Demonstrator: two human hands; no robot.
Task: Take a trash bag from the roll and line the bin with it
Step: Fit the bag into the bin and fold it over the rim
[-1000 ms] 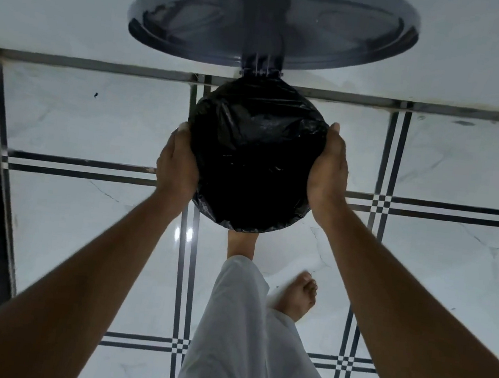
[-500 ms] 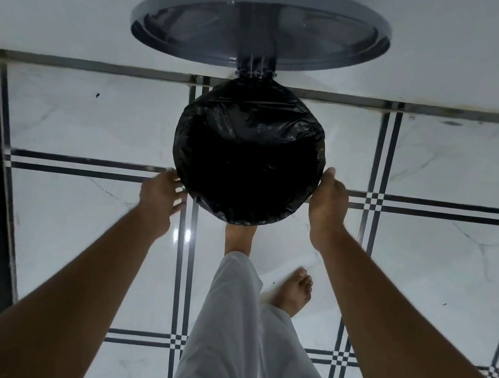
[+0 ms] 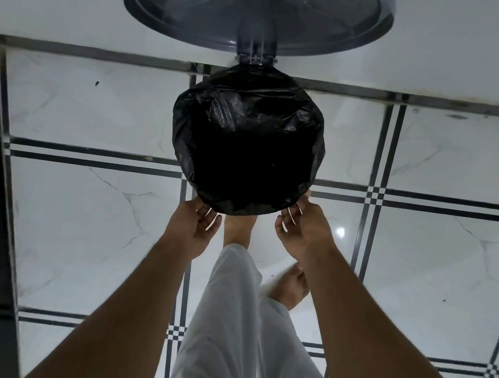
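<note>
One head-worn wide-angle camera looks steeply down, close above the white marble-patterned tiled floor (image 3: 81,232) and both forearms.

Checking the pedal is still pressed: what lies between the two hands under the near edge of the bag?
In the head view, a bare foot lies between the left hand and right hand, just below the black bag.

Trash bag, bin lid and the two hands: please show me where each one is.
trash bag (image 3: 249,120): head view, wrinkled top.
bin lid (image 3: 339,18): head view, underside.
left hand (image 3: 190,228): head view, back.
right hand (image 3: 305,229): head view, back.
</note>
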